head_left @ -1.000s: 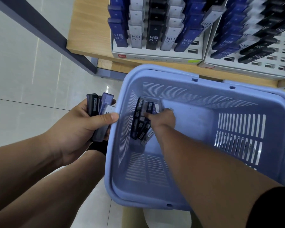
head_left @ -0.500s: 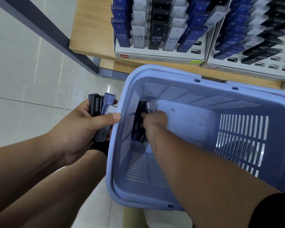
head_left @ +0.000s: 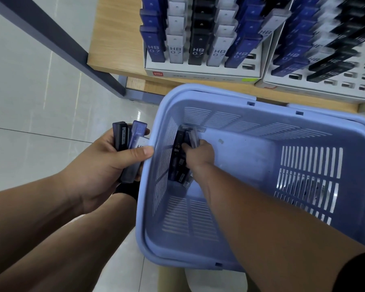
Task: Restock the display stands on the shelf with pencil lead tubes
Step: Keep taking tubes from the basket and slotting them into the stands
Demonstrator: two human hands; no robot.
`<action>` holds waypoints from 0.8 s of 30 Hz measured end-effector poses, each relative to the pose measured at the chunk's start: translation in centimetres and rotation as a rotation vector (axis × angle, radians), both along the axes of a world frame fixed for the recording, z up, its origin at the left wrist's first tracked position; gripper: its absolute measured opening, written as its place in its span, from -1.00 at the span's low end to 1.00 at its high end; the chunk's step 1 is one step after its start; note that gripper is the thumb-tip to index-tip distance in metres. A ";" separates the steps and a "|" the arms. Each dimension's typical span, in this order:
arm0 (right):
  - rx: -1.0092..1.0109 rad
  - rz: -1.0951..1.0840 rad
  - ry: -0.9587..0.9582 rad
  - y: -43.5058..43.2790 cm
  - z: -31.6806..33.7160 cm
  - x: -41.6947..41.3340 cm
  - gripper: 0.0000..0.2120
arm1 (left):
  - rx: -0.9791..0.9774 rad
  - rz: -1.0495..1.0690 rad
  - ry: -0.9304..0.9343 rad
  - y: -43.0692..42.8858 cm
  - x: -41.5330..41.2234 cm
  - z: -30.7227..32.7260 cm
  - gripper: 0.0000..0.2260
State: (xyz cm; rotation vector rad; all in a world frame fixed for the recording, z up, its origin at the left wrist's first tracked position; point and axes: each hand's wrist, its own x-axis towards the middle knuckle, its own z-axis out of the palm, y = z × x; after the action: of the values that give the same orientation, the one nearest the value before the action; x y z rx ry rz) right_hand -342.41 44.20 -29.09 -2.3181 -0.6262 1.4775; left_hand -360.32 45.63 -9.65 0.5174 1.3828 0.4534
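My left hand grips a bundle of pencil lead tubes, black, blue and clear, just outside the left wall of a light blue plastic basket. My right hand is down inside the basket, fingers closed around a clump of lead tubes pressed against the left inner wall. Two white display stands sit on the wooden shelf above: the left display stand holds rows of blue, grey and black HB 0.7 tubes, and the right display stand shows empty slots along its front.
The wooden shelf ends at a dark metal upright on the left. Pale tiled floor lies to the left and below. The basket's bottom is bare to the right of my hand.
My right hand has pushed the loose tubes leftward against the basket's wall and closed around them. My left hand holds its bundle in the same place.
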 end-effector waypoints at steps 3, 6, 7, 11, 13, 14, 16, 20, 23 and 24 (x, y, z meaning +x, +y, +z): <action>-0.006 -0.038 0.078 -0.2 0.1 0.4 -0.79 | 0.001 0.003 -0.004 0.0 0.0 0.1 -0.53; -0.005 -0.028 0.136 -0.2 0.2 0.4 -0.77 | -0.003 0.009 -0.008 0.1 0.0 0.1 -0.54; -0.001 -0.014 0.124 -0.1 0.2 0.2 -0.76 | -0.002 0.011 -0.005 0.1 0.0 0.1 -0.54; -0.005 0.012 0.092 0.8 0.1 -0.2 -0.70 | 0.005 0.006 -0.012 0.1 0.1 0.1 -0.53; -0.018 0.025 0.100 1.1 0.0 0.2 -0.67 | 0.009 0.000 -0.016 0.1 0.1 0.1 -0.54; -0.026 0.047 0.095 1.2 0.0 0.3 -0.66 | 0.007 0.001 -0.016 0.1 0.1 0.0 -0.54; -0.029 0.080 0.073 1.1 -0.2 0.4 -0.63 | -0.002 0.003 -0.016 0.1 0.0 0.1 -0.54; -0.019 0.061 0.061 1.2 -0.2 0.3 -0.69 | 0.001 0.001 -0.007 0.1 0.1 0.2 -0.53; -0.040 0.013 0.139 1.4 -0.1 0.4 -0.74 | 0.006 0.003 -0.013 0.1 0.1 0.1 -0.55; -0.049 -0.003 0.176 1.4 0.0 0.4 -0.75 | 0.008 0.005 -0.015 0.1 0.1 0.1 -0.55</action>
State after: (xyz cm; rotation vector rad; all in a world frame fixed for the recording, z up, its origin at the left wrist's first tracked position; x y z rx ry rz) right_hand -342.05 45.63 -29.08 -2.1906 -0.5443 1.6904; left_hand -360.27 45.69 -9.58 0.5166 1.3687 0.4662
